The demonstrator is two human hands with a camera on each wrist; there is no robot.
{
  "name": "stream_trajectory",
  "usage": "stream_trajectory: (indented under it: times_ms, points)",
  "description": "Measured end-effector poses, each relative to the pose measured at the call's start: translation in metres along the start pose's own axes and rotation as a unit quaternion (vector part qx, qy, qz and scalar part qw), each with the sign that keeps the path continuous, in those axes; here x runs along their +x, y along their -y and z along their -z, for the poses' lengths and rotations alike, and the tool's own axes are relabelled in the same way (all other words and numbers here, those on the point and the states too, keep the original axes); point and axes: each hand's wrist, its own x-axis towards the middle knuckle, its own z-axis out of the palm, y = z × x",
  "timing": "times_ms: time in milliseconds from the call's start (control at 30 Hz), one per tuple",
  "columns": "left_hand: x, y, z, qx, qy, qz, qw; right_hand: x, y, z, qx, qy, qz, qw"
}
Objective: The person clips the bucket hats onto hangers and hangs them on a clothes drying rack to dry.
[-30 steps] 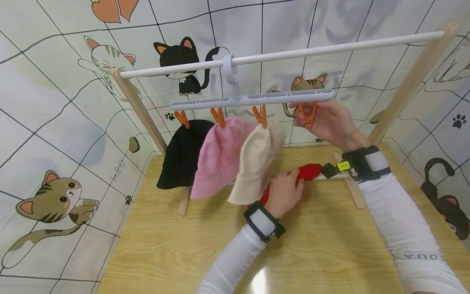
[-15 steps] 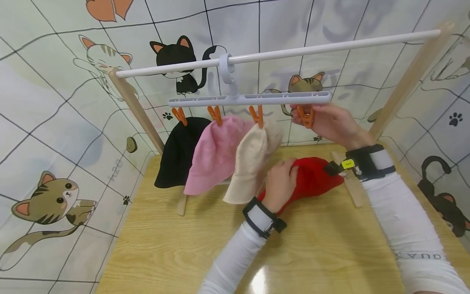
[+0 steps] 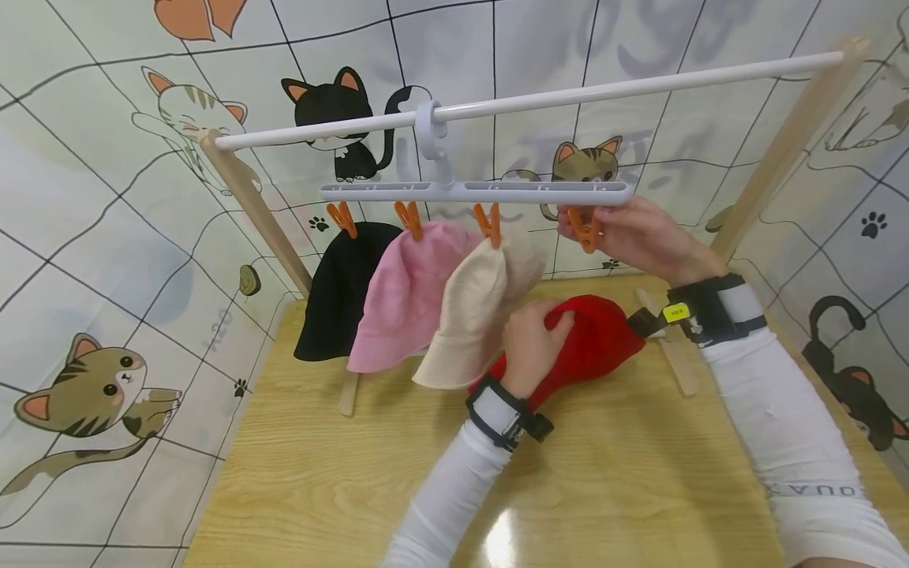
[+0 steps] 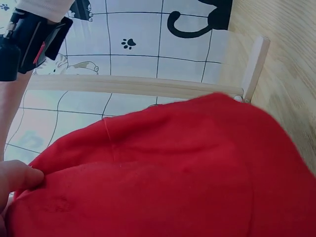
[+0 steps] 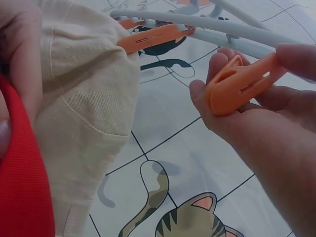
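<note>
My left hand (image 3: 533,343) pinches the crown of a red bucket hat (image 4: 163,173) between thumb and fingers, low over the table behind the cream hat. Up at the right end of the white hanger (image 3: 540,192), my right hand (image 3: 639,237) holds an orange clip (image 5: 242,86), thumb on one handle and fingers behind it. Three hats hang from the hanger by orange clips: a black hat (image 3: 342,300), a pink hat (image 3: 405,304) and a cream hat (image 3: 461,319). In the right wrist view the red hat's edge shows beside the cream hat, below the held clip.
The hanger hooks over a white rod (image 3: 639,85) carried by a wooden post (image 3: 788,150) on the right and a second post (image 3: 256,209) on the left. Below stands a wood-grain table (image 3: 341,489). A cat-print sheet (image 3: 106,260) surrounds it on three sides.
The red hat has been raised from behind the cream hat and spread into fuller view by my left hand. My right hand stays at the hanger's end, its clip now tilted differently.
</note>
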Motion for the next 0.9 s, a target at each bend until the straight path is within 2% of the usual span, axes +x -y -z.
stream_trajectory:
  times_ms: [167,300,400,533,733,900]
  points:
    - [0.003,0.0,0.002,-0.021,0.0,-0.008,0.9998,-0.001,-0.001,0.0,-0.012,-0.008,0.007,1.0]
    - [0.007,-0.001,0.004,-0.043,-0.006,-0.016,0.9989,-0.003,0.0,-0.002,-0.038,-0.038,0.008,0.999]
    - [0.011,-0.003,0.007,-0.065,-0.014,-0.008,0.9977,-0.005,0.001,-0.005,-0.045,-0.069,0.0,0.997]
    - [0.016,-0.005,0.01,-0.086,-0.021,0.01,0.996,-0.005,0.002,-0.006,-0.039,-0.083,0.002,0.996]
    - [0.023,-0.007,0.012,-0.096,-0.021,0.019,0.995,-0.004,0.002,-0.007,-0.067,-0.096,0.013,0.993]
    - [0.028,-0.011,0.014,-0.093,-0.024,0.016,0.9952,-0.004,0.0,-0.007,-0.061,-0.109,0.02,0.992]
